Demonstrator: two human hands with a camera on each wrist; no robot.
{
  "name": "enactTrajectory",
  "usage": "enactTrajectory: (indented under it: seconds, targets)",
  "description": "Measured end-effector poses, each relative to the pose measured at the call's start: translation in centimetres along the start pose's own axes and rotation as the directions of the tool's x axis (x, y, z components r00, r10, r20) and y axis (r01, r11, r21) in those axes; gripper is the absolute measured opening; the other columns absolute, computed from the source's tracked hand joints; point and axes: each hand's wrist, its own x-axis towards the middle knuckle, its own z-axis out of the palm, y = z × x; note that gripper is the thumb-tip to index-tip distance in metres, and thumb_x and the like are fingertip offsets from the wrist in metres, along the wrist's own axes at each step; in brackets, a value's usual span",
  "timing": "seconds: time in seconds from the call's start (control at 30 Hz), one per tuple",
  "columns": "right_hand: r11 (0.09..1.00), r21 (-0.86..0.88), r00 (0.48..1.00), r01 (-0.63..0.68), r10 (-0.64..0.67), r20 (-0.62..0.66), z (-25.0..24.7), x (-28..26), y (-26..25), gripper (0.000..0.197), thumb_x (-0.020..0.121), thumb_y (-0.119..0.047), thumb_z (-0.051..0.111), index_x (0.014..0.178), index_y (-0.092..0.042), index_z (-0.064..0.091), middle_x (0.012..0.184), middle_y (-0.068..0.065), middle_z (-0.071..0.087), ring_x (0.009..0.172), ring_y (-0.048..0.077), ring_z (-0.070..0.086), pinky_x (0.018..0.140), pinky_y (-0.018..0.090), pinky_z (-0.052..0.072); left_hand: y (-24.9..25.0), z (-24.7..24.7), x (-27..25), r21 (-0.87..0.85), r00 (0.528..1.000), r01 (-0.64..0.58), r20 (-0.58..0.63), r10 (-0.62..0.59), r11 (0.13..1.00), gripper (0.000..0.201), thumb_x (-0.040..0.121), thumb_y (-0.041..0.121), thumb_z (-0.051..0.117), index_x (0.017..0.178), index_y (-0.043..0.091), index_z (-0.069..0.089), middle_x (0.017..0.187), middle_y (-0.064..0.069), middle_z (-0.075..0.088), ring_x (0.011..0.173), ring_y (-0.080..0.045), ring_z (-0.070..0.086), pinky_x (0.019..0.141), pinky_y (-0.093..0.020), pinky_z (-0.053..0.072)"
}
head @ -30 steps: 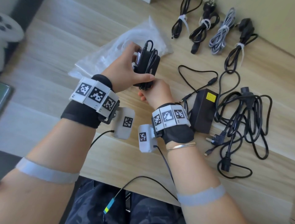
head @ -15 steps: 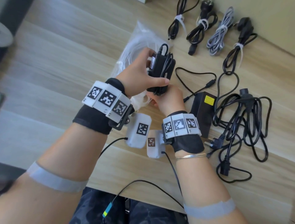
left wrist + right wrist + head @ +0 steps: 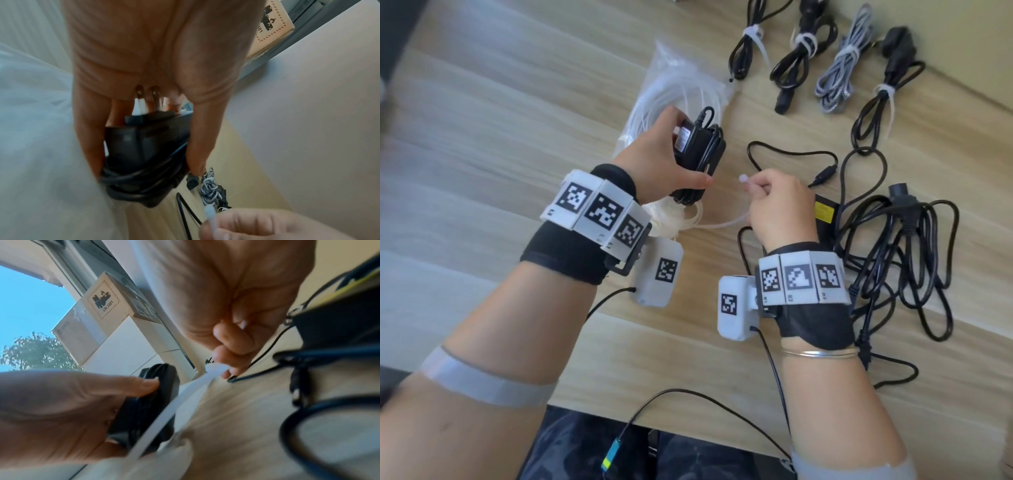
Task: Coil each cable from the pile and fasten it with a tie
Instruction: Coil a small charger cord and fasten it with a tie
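Note:
My left hand (image 3: pixel 667 161) grips a black plug-in adapter (image 3: pixel 697 150) with its cable wound round the body, held above the table; the plug prongs (image 3: pixel 146 99) point back at my palm. To its right, my right hand (image 3: pixel 774 202) pinches the head end of a white cable tie (image 3: pixel 744 181), whose strap trails down-left toward the bag of ties (image 3: pixel 681 92). In the right wrist view the tie (image 3: pixel 164 415) runs past the adapter (image 3: pixel 148 402). Loose black cables (image 3: pixel 907 250) lie piled at the right.
Several coiled, tied cables (image 3: pixel 839 65) lie in a row at the back. A black power brick with a yellow label (image 3: pixel 825 212) sits beside my right hand. A cardboard box (image 3: pixel 102 305) stands by the window. The table's front edge (image 3: pixel 688 428) is near my lap.
My right hand let go of the wound adapter, moved right and now pinches a white tie drawn from the bag. My left hand keeps holding the adapter.

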Motion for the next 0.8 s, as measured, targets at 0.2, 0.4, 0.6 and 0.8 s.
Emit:
enactTrajectory:
  seconds: [0.2,0.4,0.6,0.8]
  targets:
    - [0.986,-0.121,0.979,0.114,-0.132,-0.153,-1.7,0.0,1.0,0.021,0.095,-0.013,0.046,0.101,-0.015,0.067,0.090,0.012,0.070,0.085,0.030,0.062,0.074,0.034,0.049,0.7,0.3,-0.2,-0.034,0.998,0.037,0.049,-0.035,0.999,0.053,0.074,0.021,0.076,0.108,0.024,0.035,0.094,0.002,0.059,0.075,-0.016,0.063,0.073,-0.036,0.057]
    - [0.969,-0.198,0.981,0.147,-0.169,-0.096,-1.9,-0.3,1.3,0.028,0.093,-0.006,0.046,0.105,-0.015,0.069,0.098,0.011,0.069,0.092,0.029,0.061,0.074,0.028,0.043,3.1,1.0,-0.6,-0.209,0.987,0.065,0.158,-0.032,0.976,0.051,0.076,0.021,0.073,0.113,0.023,0.039,0.107,-0.006,0.063,0.085,-0.019,0.068,0.075,-0.037,0.058]
    - [0.956,-0.290,0.991,-0.030,-0.008,-0.131,-3.9,-0.9,2.5,0.026,0.092,-0.003,0.045,0.101,-0.016,0.065,0.096,0.006,0.065,0.079,0.024,0.050,0.062,0.029,0.032,2.7,2.3,-0.6,-0.140,0.965,0.159,0.231,-0.124,0.977,0.053,0.075,0.017,0.073,0.112,0.025,0.037,0.112,-0.007,0.061,0.092,-0.026,0.066,0.076,-0.046,0.057]
    - [0.963,-0.266,0.993,0.035,-0.063,-0.097,-3.0,-1.0,1.5,0.030,0.092,-0.005,0.042,0.110,-0.015,0.064,0.103,0.013,0.064,0.095,0.032,0.058,0.068,0.029,0.036,3.6,3.1,-0.6,-0.285,0.943,0.159,0.326,-0.060,0.945,0.049,0.079,0.014,0.069,0.117,0.023,0.041,0.099,0.000,0.065,0.080,-0.015,0.070,0.068,-0.031,0.059]
